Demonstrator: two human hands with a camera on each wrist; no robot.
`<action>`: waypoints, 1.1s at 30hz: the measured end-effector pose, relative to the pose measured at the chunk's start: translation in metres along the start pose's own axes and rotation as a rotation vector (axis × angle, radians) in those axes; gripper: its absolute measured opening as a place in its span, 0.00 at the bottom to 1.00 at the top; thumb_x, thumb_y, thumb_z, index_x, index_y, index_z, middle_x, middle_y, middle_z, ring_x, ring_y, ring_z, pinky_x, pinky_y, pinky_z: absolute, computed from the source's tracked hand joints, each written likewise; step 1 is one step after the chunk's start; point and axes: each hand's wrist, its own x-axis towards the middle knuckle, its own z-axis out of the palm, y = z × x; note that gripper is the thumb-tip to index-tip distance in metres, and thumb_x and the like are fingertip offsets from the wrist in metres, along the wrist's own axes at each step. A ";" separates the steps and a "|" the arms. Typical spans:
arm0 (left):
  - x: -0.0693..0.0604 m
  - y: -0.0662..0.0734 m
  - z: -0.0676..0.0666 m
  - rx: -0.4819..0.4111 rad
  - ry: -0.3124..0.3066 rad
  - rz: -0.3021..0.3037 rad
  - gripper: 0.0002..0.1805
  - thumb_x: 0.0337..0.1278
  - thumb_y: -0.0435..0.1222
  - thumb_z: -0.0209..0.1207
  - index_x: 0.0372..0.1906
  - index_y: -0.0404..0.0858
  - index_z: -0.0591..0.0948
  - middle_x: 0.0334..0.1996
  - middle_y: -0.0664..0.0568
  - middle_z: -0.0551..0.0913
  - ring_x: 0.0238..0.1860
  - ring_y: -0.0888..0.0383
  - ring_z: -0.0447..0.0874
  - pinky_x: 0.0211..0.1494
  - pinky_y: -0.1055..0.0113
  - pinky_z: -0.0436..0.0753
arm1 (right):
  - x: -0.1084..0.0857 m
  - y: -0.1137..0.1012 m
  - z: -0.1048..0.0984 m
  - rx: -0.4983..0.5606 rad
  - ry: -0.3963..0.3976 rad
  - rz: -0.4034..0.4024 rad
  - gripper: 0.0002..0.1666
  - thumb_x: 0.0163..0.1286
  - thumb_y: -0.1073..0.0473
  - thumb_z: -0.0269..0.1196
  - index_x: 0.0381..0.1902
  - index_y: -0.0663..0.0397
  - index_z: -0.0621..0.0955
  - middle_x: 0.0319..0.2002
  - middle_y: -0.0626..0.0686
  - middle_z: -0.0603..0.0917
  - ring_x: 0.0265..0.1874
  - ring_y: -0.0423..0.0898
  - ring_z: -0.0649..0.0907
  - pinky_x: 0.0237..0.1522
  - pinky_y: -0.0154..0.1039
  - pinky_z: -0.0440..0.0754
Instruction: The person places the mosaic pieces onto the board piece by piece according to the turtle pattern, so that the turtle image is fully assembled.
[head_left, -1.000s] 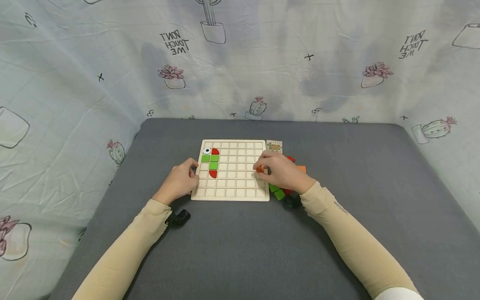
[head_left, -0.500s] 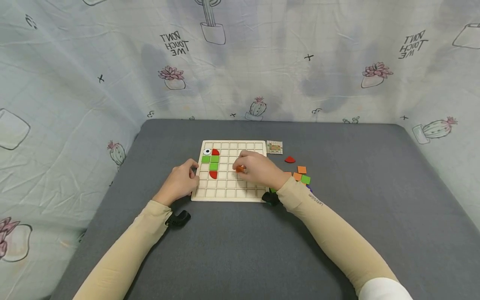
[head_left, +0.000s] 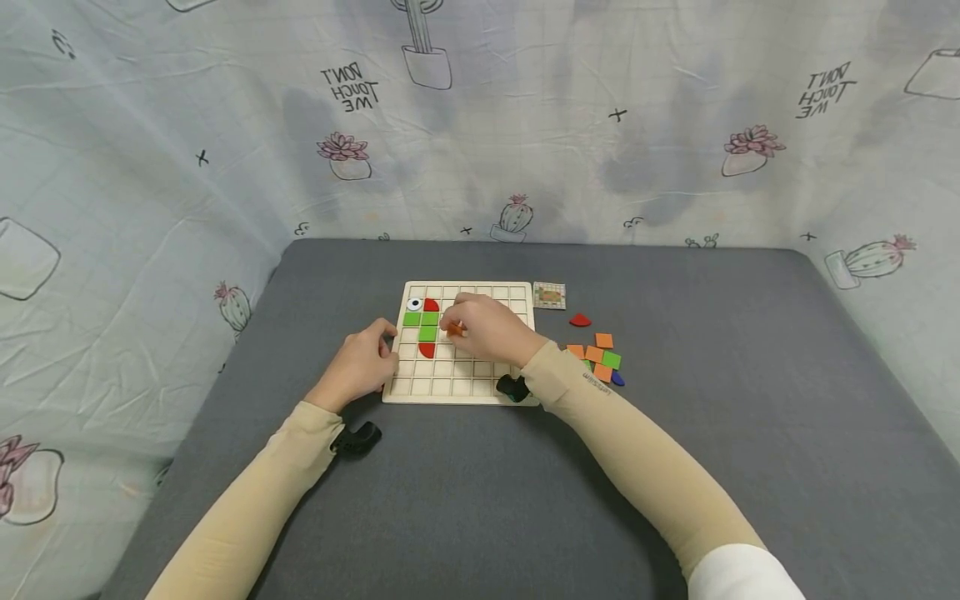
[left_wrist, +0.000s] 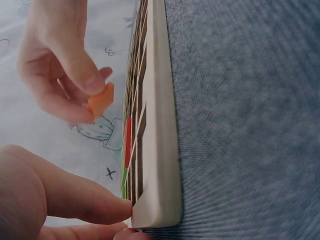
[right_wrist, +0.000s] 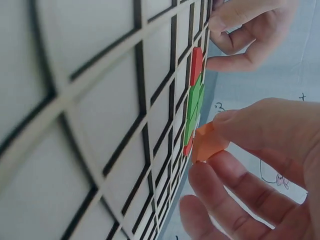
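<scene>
The orange tile (right_wrist: 209,142) is in the air over the left part of the board, just right of the laid green tiles (head_left: 427,333). It looks like painted wood or hard plastic: light, stiff, hard to break, perhaps a little slick on its flat face. The edges are the place to take hold, leaving the underside free.

The right hand (head_left: 491,329) pinches it between thumb and forefinger, the gap no wider than the tile needs; the grip seems to be on opposite edges. The other fingers are bent and apart, clear of the tile. In the left wrist view a gap shows between tile and board.

The board (head_left: 480,387) is a pale grid with raised ribs, thin and rigid, and probably light enough to slide if nudged. The left hand (head_left: 356,362) has bent fingers touching its left edge; whether they pinch the rim or only rest against it, I cannot tell.

Near the green tiles sit two red tiles (head_left: 427,351) and an eye tile (head_left: 414,304). Beyond the board's right side, a card (head_left: 549,296) and loose tiles (head_left: 603,372) lie on the grey bench (head_left: 465,483).
</scene>
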 end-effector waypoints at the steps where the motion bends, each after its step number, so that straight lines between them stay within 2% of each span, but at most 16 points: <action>1: 0.000 0.000 0.000 -0.001 -0.001 -0.001 0.21 0.69 0.32 0.53 0.64 0.30 0.73 0.30 0.46 0.76 0.18 0.56 0.79 0.23 0.64 0.76 | 0.002 0.000 0.000 0.001 0.001 -0.002 0.09 0.70 0.64 0.67 0.46 0.55 0.90 0.39 0.52 0.85 0.35 0.45 0.78 0.40 0.37 0.78; 8: 0.000 0.001 0.000 -0.004 -0.006 0.004 0.21 0.69 0.32 0.52 0.63 0.30 0.73 0.30 0.46 0.76 0.17 0.56 0.79 0.23 0.64 0.75 | 0.011 0.003 0.006 0.003 -0.001 -0.008 0.08 0.70 0.67 0.66 0.44 0.57 0.89 0.39 0.53 0.87 0.35 0.45 0.78 0.41 0.37 0.78; 18: 0.000 0.000 0.000 0.002 -0.003 0.011 0.21 0.69 0.32 0.52 0.64 0.30 0.73 0.30 0.46 0.76 0.16 0.56 0.79 0.23 0.63 0.74 | 0.021 -0.001 0.010 0.009 -0.049 0.032 0.07 0.70 0.68 0.64 0.41 0.55 0.89 0.40 0.52 0.87 0.39 0.46 0.80 0.48 0.40 0.80; 22: 0.000 0.000 0.000 -0.002 -0.009 0.005 0.21 0.70 0.32 0.52 0.64 0.30 0.72 0.30 0.46 0.76 0.17 0.56 0.79 0.23 0.63 0.75 | 0.024 -0.002 0.011 -0.001 -0.071 0.030 0.09 0.70 0.68 0.65 0.43 0.55 0.89 0.42 0.52 0.88 0.42 0.46 0.82 0.50 0.40 0.81; 28: 0.000 0.001 0.000 0.000 -0.007 -0.001 0.20 0.70 0.32 0.52 0.63 0.30 0.73 0.30 0.46 0.76 0.17 0.56 0.79 0.23 0.64 0.75 | 0.025 -0.002 0.013 -0.032 -0.088 0.040 0.09 0.69 0.67 0.65 0.44 0.55 0.89 0.43 0.52 0.87 0.42 0.47 0.81 0.48 0.40 0.81; 33: 0.000 0.000 0.000 0.008 -0.002 -0.001 0.20 0.69 0.32 0.53 0.63 0.31 0.73 0.30 0.46 0.76 0.17 0.56 0.79 0.23 0.64 0.75 | 0.024 -0.001 0.012 -0.039 -0.088 0.040 0.10 0.69 0.68 0.65 0.45 0.55 0.89 0.47 0.53 0.89 0.48 0.48 0.85 0.52 0.42 0.83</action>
